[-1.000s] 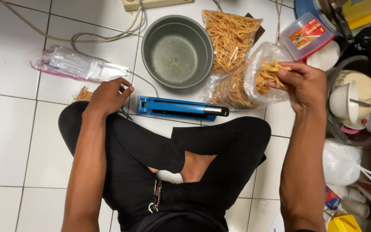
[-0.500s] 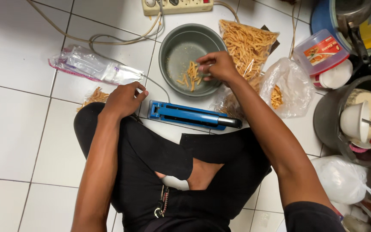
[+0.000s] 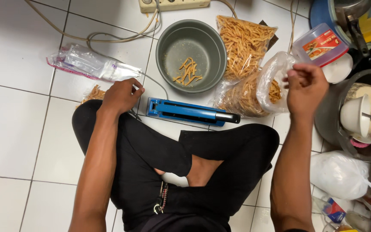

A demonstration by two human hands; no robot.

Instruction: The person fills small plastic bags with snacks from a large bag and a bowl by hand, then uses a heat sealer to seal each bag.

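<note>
White tiled floor (image 3: 9, 129): your right hand (image 3: 305, 88) fingers pinch the clear plastic snack bag (image 3: 275, 81); your left hand (image 3: 121, 95) rests curled; the round grey metal pot (image 3: 191, 56) holds few fried sticks (image 3: 187, 71).

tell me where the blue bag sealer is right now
In the head view the blue bag sealer lies on the tiled floor just ahead of the crossed legs, below the grey pot, between the left hand and the open snack bag.

The tiled floor (image 3: 13, 129) toward its left edge offers open passage. Ahead of the crossed legs, the blue sealer (image 3: 185, 112) bars the way to the grey pot (image 3: 192, 53). Toward the right edge, snack bags (image 3: 245, 43), containers (image 3: 320, 43) and a cooker (image 3: 357, 116) stand close together, with little room between them. Cables (image 3: 108, 38) cross the far-left tiles.
</note>
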